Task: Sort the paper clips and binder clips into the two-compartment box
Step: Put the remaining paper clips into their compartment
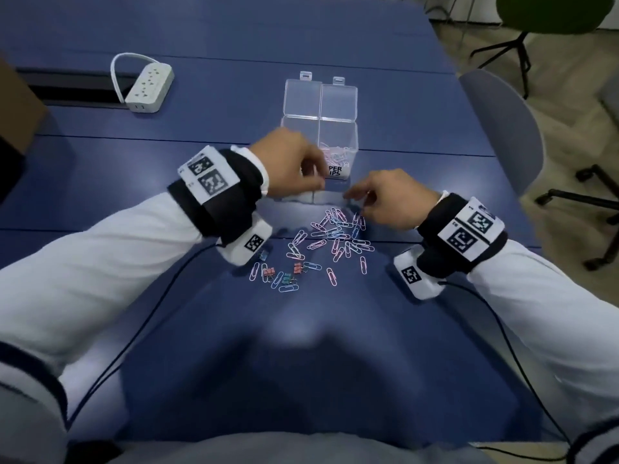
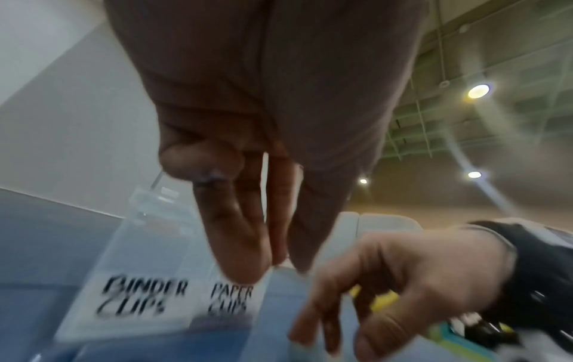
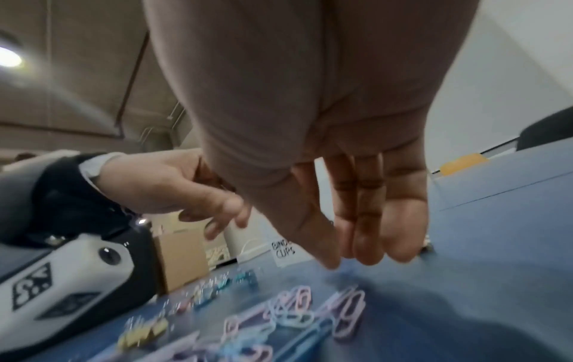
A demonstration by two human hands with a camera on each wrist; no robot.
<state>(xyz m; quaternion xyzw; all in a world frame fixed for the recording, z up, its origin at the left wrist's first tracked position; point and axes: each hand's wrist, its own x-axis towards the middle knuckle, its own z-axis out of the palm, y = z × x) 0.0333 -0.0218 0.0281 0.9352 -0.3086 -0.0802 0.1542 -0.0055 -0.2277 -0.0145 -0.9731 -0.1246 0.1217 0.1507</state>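
Observation:
The clear two-compartment box (image 1: 303,128) stands mid-table with both lids folded back. Its right compartment holds several paper clips (image 1: 336,155); labels read BINDER CLIPS (image 2: 142,298) and PAPER CLIPS. My left hand (image 1: 316,182) hovers at the box's front, fingers (image 2: 242,245) pointing down with the thumb close; whether it holds anything is hidden by blur. My right hand (image 1: 356,199) reaches down to the far right edge of the loose paper clip pile (image 1: 338,232), fingertips (image 3: 366,257) nearly together and holding nothing I can see. A few binder clips (image 1: 283,274) lie nearer me, at the pile's left.
A white power strip (image 1: 149,88) lies at the back left beside a dark cable slot. A cardboard box (image 1: 20,105) sits at the left edge. A grey chair (image 1: 502,128) stands off the table's right side. Thin cables run from both wrists toward me.

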